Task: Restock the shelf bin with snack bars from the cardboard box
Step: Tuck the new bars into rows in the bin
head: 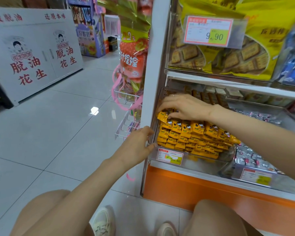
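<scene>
Yellow foil-wrapped snack bars (191,132) fill the clear plastic shelf bin (208,165), long axes front-to-back; the right hand (184,106), nearer, pinches one at its back-left corner; the left hand (138,143) grips its front-left corner.

The big white cabinet (34,53) across the floor says 脱油花生 in red two times, with 还原本味 in smaller red near its top. A price tag (209,31) in front of the yellow bags (255,53) up high shows 9.90, and the red strawberry bag (132,60) says 2元 and 捏捏. The small tag (170,156) on the front of the shelf bin (203,161), under the snack bars (191,133), ends in .80, and the rest is too blurry to read.
</scene>
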`<state>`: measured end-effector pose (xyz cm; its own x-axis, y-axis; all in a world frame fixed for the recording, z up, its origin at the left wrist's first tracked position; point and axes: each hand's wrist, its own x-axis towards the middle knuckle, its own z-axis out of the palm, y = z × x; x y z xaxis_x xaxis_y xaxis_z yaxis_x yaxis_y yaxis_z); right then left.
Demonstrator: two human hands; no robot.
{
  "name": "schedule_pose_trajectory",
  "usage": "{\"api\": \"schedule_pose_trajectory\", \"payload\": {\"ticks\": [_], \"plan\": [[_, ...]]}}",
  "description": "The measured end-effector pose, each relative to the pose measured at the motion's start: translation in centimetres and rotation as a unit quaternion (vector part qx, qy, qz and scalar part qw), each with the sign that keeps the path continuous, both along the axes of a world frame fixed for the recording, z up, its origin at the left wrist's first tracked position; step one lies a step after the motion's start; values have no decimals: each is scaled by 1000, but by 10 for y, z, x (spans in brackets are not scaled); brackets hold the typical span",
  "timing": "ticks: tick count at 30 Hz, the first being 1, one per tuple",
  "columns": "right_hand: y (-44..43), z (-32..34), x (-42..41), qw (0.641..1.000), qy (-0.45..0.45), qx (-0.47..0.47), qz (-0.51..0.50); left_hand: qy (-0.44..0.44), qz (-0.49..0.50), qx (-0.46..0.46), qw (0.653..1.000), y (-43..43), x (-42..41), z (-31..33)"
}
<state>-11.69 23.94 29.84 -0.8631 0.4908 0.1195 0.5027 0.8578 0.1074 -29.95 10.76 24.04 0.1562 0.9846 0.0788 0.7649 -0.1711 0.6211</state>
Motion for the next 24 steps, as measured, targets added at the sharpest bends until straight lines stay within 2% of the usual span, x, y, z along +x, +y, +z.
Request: {"api": "schedule_pose_trajectory", "payload": {"ticks": [4, 10, 13, 17, 24], "plan": [[-1, 1, -7, 996, 40, -71, -46, -4, 24, 5, 1000, 1, -2, 4], [0, -1, -12, 993, 25, -95, -65, -6, 38, 8, 999, 1, -4, 5], [-1, -6, -12, 995, 31, -85, -47, -7, 39, 10, 999, 1, -4, 5], [-3, -3, -14, 998, -51, -17, -8, -11, 39, 15, 999, 2, -3, 6], [0, 0, -19, 996, -44, -63, -52, -15, 45, 19, 999, 1, -1, 8]]}}
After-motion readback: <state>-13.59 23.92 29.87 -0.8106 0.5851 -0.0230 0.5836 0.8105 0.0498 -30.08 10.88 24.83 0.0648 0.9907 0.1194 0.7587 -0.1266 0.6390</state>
